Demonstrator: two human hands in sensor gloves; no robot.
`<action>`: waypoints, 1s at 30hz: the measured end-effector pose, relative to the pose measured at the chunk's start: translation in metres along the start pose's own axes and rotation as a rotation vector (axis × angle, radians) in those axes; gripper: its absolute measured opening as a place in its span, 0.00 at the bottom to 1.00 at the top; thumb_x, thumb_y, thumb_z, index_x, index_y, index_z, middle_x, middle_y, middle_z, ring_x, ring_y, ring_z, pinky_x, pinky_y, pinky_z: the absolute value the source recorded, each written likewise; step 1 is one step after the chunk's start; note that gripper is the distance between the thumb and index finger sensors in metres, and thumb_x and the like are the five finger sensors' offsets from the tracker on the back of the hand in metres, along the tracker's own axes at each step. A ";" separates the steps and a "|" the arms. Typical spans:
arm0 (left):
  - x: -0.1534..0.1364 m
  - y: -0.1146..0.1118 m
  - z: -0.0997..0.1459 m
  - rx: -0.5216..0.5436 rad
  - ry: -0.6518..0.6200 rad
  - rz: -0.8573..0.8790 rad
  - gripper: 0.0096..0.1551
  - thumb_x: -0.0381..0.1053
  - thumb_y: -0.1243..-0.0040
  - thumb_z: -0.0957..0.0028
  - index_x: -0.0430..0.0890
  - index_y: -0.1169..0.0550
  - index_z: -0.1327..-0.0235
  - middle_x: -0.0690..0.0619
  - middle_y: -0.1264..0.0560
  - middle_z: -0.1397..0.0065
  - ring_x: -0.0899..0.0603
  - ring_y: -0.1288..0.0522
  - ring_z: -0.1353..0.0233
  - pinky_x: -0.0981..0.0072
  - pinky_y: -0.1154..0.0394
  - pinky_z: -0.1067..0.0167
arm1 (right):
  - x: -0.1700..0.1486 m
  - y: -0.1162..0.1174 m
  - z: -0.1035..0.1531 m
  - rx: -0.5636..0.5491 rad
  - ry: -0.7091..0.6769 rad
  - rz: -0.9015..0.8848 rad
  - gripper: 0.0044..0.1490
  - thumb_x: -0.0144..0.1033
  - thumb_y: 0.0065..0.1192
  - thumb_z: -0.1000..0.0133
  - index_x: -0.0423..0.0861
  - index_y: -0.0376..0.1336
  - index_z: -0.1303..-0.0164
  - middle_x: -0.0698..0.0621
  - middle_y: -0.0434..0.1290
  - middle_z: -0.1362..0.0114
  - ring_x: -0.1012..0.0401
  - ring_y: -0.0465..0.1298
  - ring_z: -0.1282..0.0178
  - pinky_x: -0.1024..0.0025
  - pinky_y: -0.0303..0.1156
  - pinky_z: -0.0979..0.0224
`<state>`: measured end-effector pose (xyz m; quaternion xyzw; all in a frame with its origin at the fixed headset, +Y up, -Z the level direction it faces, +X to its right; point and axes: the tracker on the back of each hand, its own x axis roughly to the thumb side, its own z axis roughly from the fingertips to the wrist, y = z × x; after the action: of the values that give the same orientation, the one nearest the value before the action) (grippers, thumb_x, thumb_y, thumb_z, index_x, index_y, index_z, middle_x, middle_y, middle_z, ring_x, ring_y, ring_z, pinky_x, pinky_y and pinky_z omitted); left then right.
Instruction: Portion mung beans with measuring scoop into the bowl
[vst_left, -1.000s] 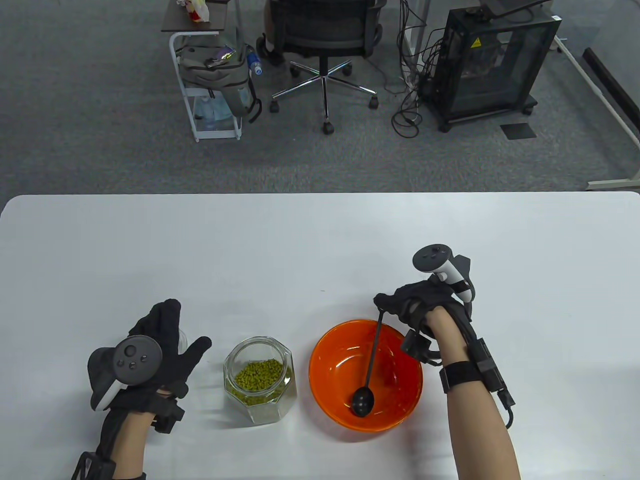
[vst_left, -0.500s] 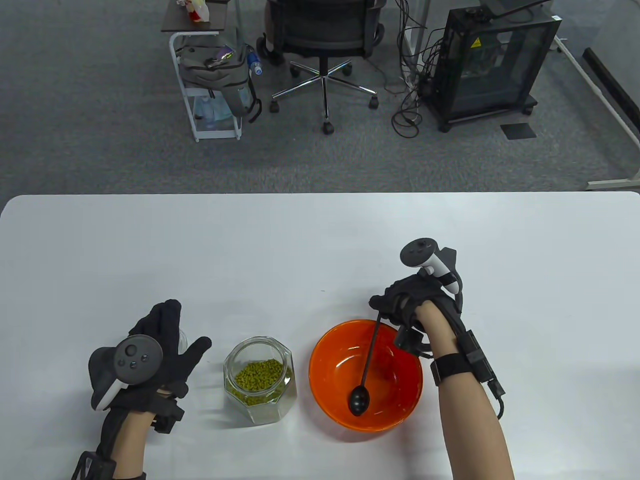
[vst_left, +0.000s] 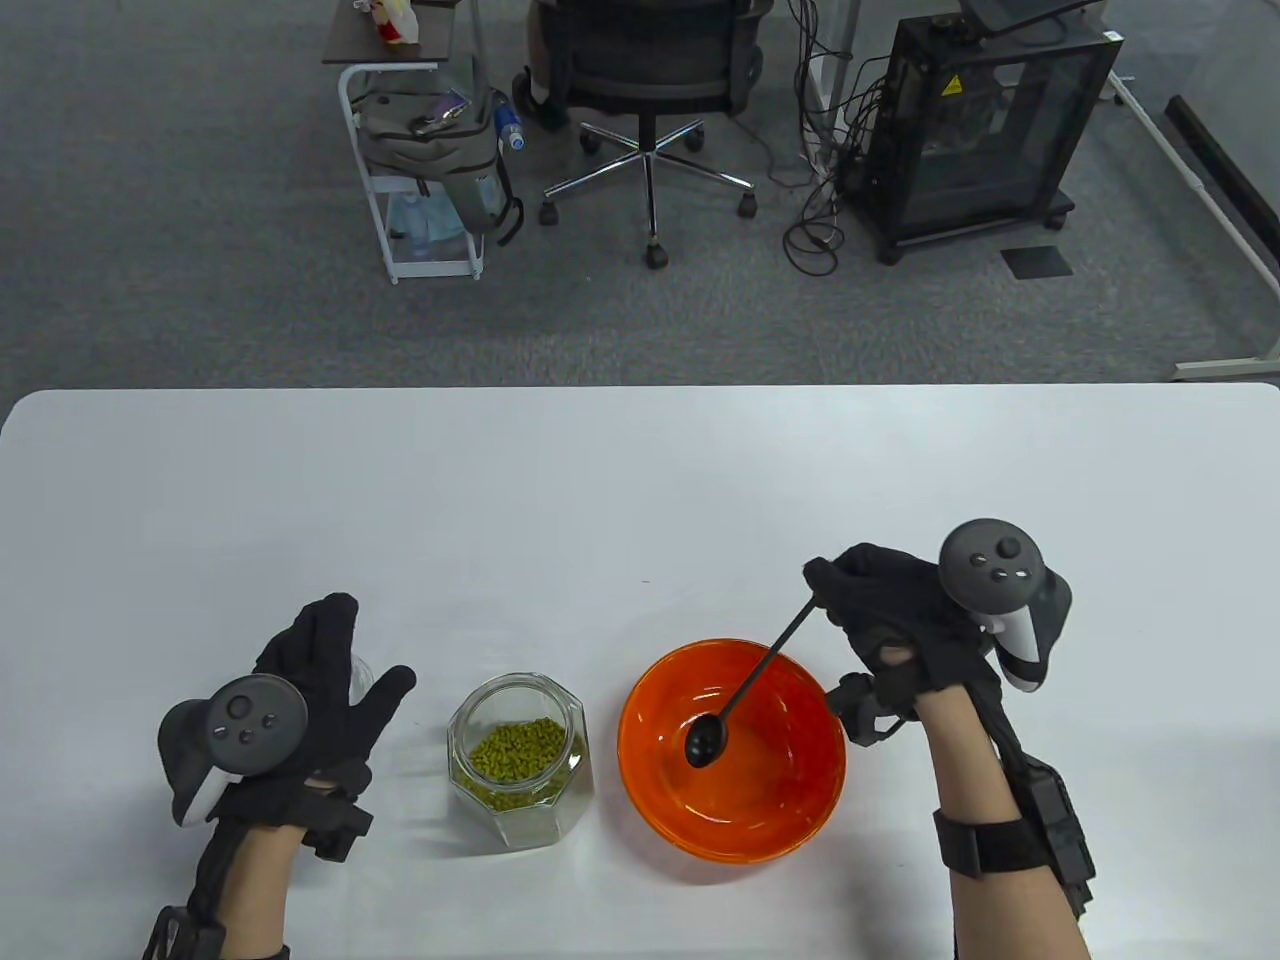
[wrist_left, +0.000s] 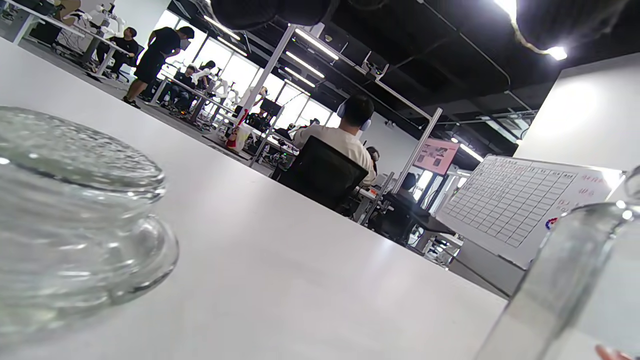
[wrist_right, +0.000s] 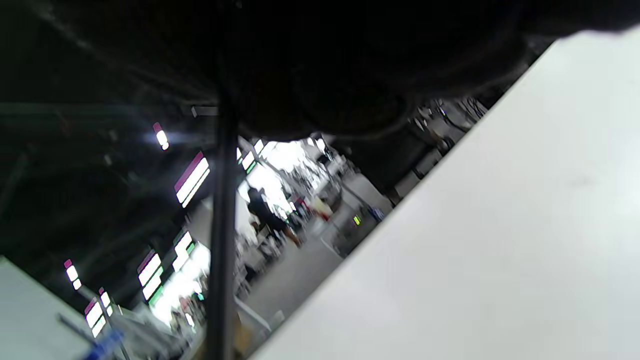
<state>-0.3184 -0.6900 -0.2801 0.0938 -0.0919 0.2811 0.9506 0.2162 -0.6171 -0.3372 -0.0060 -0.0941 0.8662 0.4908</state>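
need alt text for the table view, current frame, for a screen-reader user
On a white table, the right hand holds a black measuring scoop by its handle end, its head over an orange bowl with no beans visible in it. Left of the bowl stands an open glass jar of mung beans; the left hand rests over a glass lid.

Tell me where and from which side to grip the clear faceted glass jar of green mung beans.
Grip the clear faceted glass jar round its flat-faceted side walls, below the narrower neck, probably with the left hand coming from the jar's left. It stands upright and open, and the orange bowl crowds its right.
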 end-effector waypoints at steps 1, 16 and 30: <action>0.001 0.001 0.001 0.003 -0.008 0.018 0.57 0.76 0.50 0.43 0.39 0.50 0.18 0.33 0.49 0.17 0.23 0.46 0.22 0.21 0.50 0.29 | 0.001 -0.004 0.006 -0.046 -0.007 -0.050 0.25 0.52 0.73 0.49 0.40 0.79 0.64 0.44 0.84 0.61 0.55 0.81 0.69 0.61 0.79 0.64; 0.027 -0.012 0.000 -0.041 -0.136 0.183 0.56 0.78 0.53 0.44 0.39 0.47 0.18 0.34 0.48 0.16 0.23 0.45 0.21 0.21 0.50 0.28 | 0.027 -0.003 0.037 -0.164 -0.054 -0.235 0.25 0.52 0.70 0.47 0.40 0.78 0.65 0.44 0.83 0.62 0.55 0.81 0.70 0.61 0.79 0.64; 0.060 -0.043 -0.001 -0.297 -0.302 0.283 0.79 0.89 0.42 0.56 0.29 0.50 0.22 0.25 0.50 0.17 0.16 0.45 0.20 0.19 0.48 0.28 | 0.055 0.024 0.044 -0.171 -0.098 -0.244 0.25 0.51 0.69 0.47 0.40 0.78 0.65 0.44 0.83 0.62 0.55 0.81 0.70 0.61 0.79 0.65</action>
<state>-0.2456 -0.6940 -0.2727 -0.0196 -0.2855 0.3777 0.8806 0.1629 -0.5898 -0.2936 0.0061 -0.1915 0.7882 0.5849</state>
